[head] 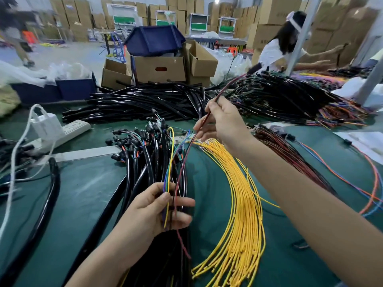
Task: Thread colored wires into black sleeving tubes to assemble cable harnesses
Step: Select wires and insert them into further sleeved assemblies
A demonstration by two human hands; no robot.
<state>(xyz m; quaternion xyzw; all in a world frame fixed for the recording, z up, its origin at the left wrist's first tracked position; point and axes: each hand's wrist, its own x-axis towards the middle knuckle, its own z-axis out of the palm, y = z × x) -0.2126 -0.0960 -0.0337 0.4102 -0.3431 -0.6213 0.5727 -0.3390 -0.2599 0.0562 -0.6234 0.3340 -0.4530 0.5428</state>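
While it hangs between both hands, dark red wire (183, 162): thin, light and limp. It sags in a loose curve from 6 o'clock up toward 1 o'clock.
Left hand (157, 210): at 6 o'clock, nearest. Its fingers (182, 203) and thumb are closed round a slim bunch of yellow, blue and green wires (169, 162), and the red strand crosses the same grip.
Right hand (223, 123): just above centre. Its fingers pinch the red strand partway along, and the free end arches beyond it.
Where to hold: probably close to the tip, so a short stub stays stiff enough to push. The insulation looks smooth and may slip.
Fan of yellow wires (244, 204): at 5 o'clock on the green surface (87, 193), under the right forearm and easy to snag.
Black sleeved harnesses with plugs (145, 154): at the centre, just beyond the left hand and tangled close to the work.
Thick black cable (51, 183): at 8 o'clock.
White power strip (68, 129): at 10 o'clock.
Bundle of dark red wires (290, 152): at 3 o'clock.
Loose black sleeving tubes (145, 104): heaped at 12 o'clock and likely springy.
Pile of finished harnesses (290, 96): at 1 o'clock.
Cardboard boxes (159, 69): farther off at 12 o'clock.
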